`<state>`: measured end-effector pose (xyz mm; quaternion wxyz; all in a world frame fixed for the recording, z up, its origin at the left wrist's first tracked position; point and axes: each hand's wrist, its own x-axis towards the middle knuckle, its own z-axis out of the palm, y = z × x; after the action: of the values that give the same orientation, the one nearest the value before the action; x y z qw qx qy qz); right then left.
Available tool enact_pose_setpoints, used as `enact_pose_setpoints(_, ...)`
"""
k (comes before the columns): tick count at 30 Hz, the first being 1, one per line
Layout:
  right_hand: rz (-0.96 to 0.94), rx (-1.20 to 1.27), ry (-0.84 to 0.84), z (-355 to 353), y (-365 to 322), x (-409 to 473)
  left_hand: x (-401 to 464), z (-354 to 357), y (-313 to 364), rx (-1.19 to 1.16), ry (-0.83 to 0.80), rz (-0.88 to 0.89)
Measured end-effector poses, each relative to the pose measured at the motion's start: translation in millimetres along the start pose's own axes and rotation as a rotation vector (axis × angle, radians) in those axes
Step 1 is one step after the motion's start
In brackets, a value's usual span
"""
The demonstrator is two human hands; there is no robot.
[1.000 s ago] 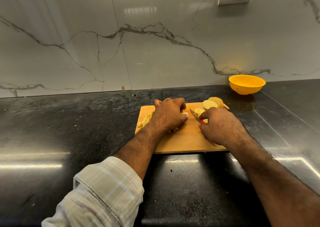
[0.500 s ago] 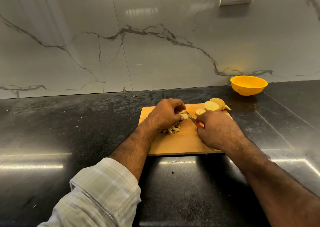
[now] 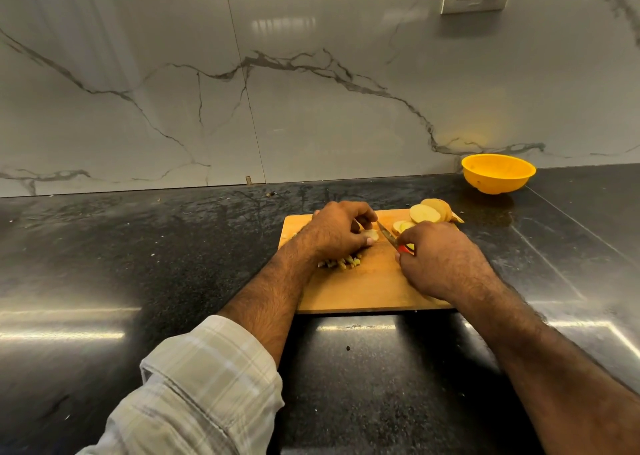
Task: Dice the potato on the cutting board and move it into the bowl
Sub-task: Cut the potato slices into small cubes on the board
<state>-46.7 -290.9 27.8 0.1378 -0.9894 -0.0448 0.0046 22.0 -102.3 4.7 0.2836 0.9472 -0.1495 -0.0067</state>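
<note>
My left hand [image 3: 337, 234] has slid back from the far-left heap and now pinches a fresh potato slice [image 3: 370, 235] mid-board, leaving the diced bits [image 3: 341, 263] by my wrist. My right grip [image 3: 434, 257] stays curled round the knife [image 3: 389, 237], blade angled beside that slice. More slices [image 3: 424, 213] wait at the cutting board's [image 3: 363, 291] far right corner; the bowl [image 3: 498, 174] sits apart on the desk [image 3: 138, 246], seemingly unfilled, so dicing continues.

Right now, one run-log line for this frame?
step: dicing | left hand: holds potato slice | right hand: grips knife | diced pile on cutting board | bowl: looks empty
</note>
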Motion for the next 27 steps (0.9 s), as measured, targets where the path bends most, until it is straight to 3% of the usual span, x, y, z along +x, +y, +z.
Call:
enact_pose_setpoints(11,0.005,-0.045,-0.029,6,-16,-2,-3,3,9,0.062,0.1,0.03)
enact_pose_setpoints(18,-0.094,-0.167,-0.021,2,-29,0,-1,5,6,0.049,0.119,-0.018)
enact_pose_setpoints(24,-0.108,-0.078,-0.029,3,-8,-7,-3,6,4,0.053,0.16,0.001)
enact_pose_setpoints(27,-0.076,0.031,0.045,2,-3,-6,-4,1,0,0.036,0.172,0.027)
